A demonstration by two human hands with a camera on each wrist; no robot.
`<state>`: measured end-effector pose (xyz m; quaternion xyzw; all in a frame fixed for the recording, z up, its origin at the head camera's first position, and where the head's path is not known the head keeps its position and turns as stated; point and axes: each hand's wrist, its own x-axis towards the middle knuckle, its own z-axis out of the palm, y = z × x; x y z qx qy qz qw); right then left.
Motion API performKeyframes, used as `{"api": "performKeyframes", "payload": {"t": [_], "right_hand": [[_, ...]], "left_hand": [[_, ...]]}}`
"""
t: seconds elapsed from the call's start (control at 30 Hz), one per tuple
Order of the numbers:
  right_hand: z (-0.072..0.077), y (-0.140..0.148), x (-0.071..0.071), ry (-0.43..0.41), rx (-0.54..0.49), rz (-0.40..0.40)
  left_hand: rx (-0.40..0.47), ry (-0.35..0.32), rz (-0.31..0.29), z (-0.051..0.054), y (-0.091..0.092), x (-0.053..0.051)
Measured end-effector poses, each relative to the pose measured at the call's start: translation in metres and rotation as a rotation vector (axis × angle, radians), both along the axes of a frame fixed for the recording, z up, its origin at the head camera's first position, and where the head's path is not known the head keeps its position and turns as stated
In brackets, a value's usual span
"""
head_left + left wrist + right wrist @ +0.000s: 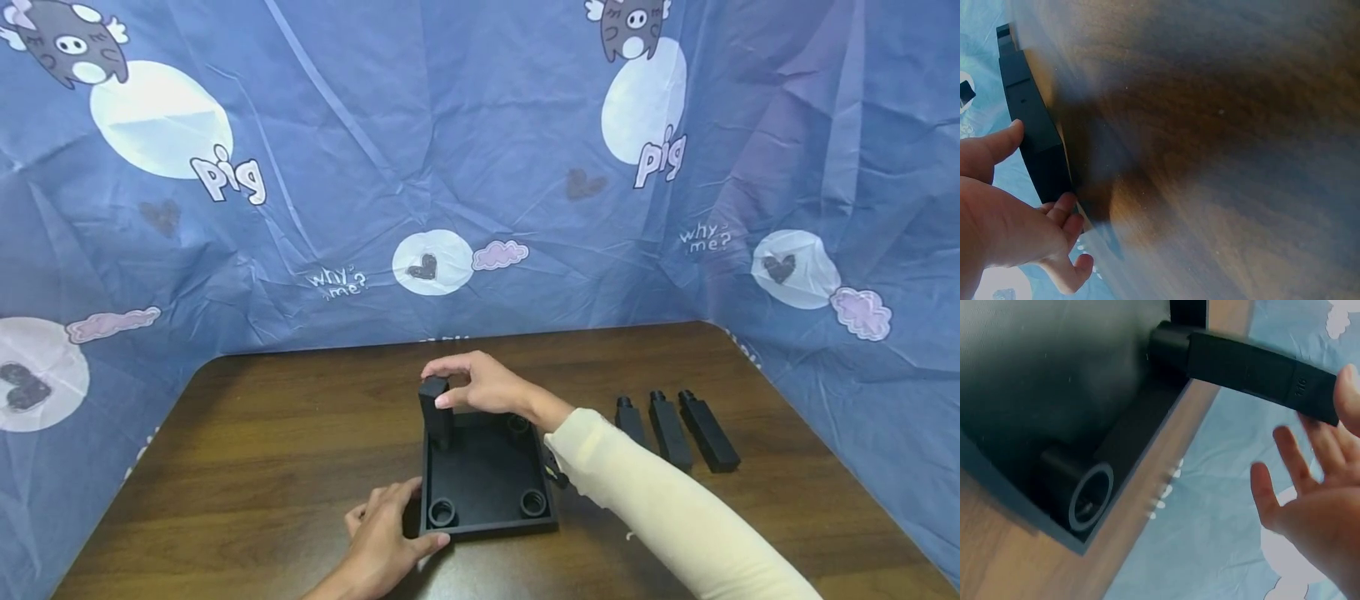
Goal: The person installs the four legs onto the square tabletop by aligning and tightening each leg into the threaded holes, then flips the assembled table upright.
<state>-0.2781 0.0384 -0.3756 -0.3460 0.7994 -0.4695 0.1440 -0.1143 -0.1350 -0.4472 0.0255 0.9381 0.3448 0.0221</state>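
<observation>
A square black panel (487, 475) with a raised rim and round threaded corner sockets lies on the wooden table, hollow side up. My left hand (378, 533) grips its near left corner, thumb at the front edge and fingers along the left side. In the left wrist view the panel's outer side (1032, 115) shows between thumb and fingers. At the far left socket stands a black square leg (437, 421), upright. My right hand (486, 385) pinches its top between thumb and fingers. The right wrist view shows the leg (1254, 372) meeting its socket, threads hidden.
Three more black legs (671, 433) with threaded ends lie side by side on the table (285, 433) at the right, partly behind the right sleeve (660, 500). A dark object (555, 475) is partly visible beside the panel. A blue printed cloth (480, 167) hangs behind.
</observation>
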Motion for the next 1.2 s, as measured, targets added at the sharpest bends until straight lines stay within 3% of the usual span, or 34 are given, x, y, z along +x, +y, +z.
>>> {"api": "performKeyframes", "payload": {"t": [0.1,0.27,0.37,0.47,0.57,0.63,0.77,1.03,1.13,1.2], "right_hand": [[-0.005,-0.006,0.002,0.088,0.003,-0.100],[-0.013,-0.009,0.004,0.082,-0.022,-0.153],[-0.013,-0.006,0.002,0.091,-0.016,-0.118],[-0.009,0.000,0.000,0.093,-0.012,-0.020],[-0.003,0.004,-0.001,0.041,0.004,0.070],[0.001,0.005,-0.001,0.033,0.034,0.077],[0.002,0.003,0.001,0.065,0.057,0.001],[-0.007,-0.009,0.006,0.203,0.045,-0.193],[-0.009,-0.009,0.007,0.198,0.059,-0.203],[-0.009,-0.008,0.006,0.179,0.053,-0.160]], "left_hand": [[0.002,-0.013,0.002,0.000,0.000,0.000],[0.011,-0.037,0.004,-0.001,0.001,-0.001],[0.009,-0.039,0.003,-0.001,0.001,-0.001],[0.005,-0.028,0.006,-0.001,0.000,-0.001],[0.001,-0.009,0.003,0.000,0.000,0.000],[0.000,-0.008,0.005,0.000,0.000,0.000],[-0.005,-0.026,0.002,0.001,0.000,-0.001],[0.002,-0.067,0.002,0.001,0.001,-0.002],[0.008,-0.070,-0.001,0.001,0.001,-0.002],[0.012,-0.064,0.001,0.001,0.001,-0.002]]}}
